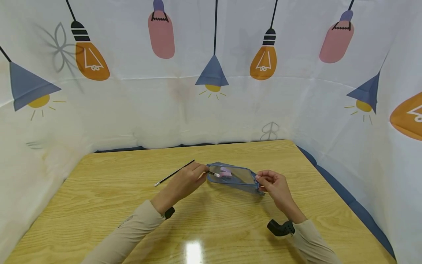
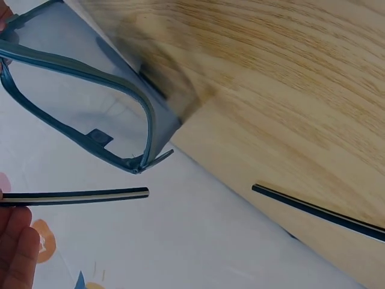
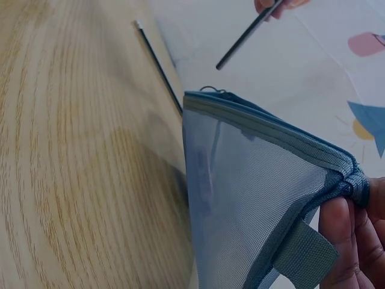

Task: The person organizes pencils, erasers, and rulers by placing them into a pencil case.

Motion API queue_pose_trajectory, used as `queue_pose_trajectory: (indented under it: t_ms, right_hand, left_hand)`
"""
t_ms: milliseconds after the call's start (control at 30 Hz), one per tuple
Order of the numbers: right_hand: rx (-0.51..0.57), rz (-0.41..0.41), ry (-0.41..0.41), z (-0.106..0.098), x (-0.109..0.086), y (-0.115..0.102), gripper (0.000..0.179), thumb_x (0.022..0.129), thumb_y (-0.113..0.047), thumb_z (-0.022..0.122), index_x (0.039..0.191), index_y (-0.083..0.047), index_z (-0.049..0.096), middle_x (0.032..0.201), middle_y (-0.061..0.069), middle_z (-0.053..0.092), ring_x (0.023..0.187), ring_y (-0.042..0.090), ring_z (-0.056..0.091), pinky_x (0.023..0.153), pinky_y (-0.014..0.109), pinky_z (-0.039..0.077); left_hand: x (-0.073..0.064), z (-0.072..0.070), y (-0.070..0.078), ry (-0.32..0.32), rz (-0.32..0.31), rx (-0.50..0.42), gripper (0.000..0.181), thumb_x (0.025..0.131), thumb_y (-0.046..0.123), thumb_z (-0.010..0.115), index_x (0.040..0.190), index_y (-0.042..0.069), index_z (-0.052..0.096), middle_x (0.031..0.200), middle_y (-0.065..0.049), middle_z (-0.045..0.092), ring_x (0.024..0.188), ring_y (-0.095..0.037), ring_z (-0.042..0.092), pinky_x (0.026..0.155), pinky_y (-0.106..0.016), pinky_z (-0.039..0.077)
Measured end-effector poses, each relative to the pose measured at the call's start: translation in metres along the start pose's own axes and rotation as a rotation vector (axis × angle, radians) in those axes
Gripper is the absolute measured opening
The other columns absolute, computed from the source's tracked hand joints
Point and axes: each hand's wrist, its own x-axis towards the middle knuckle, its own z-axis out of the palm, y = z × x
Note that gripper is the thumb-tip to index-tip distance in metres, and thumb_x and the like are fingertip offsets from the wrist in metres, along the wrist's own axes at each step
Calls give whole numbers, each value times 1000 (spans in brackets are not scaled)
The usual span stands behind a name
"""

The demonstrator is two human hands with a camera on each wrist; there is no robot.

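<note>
My left hand (image 1: 188, 181) pinches a dark pencil (image 2: 78, 197) at the left end of a blue mesh zipper pouch (image 3: 240, 162). In the head view a white tip shows just past the fingertips, over the pouch's opening. My right hand (image 1: 275, 187) grips the pouch's right end by its corner, near a fabric tab (image 3: 307, 253). The pouch's mouth gapes in the left wrist view. Pinkish-purple erasers (image 1: 225, 174) show inside the pouch. A second dark pencil (image 1: 173, 173), white at one end, lies on the table to the left of the pouch.
The wooden table (image 1: 108, 198) ends at a far edge close to a white curtain (image 1: 211, 121) printed with lamps and bulbs. Dark blue fabric (image 1: 356, 209) runs along the table's right side. Black bands (image 1: 281, 228) sit around the wrists.
</note>
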Motion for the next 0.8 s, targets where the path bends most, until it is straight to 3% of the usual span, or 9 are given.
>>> queue_pose_trajectory:
  t_ms: [300,800]
  right_hand:
    - [0,8,-2,1,-1,-2,21,94,-5,64,103,13,60,80,10,62,68,14,61,63,30,56]
    - [-3,-13,-11,2,-3,0,21,94,-5,64,103,14,60,79,9,62,68,14,61,64,30,56]
  left_hand:
    - [2,5,1,56,46,-68,23,76,-5,77,94,0,65,83,-7,67,71,-16,64,58,-23,49]
    - [3,10,6,-3,46,-109,22,78,-3,78,95,2,65,76,-3,65,56,-5,53,50,-15,40]
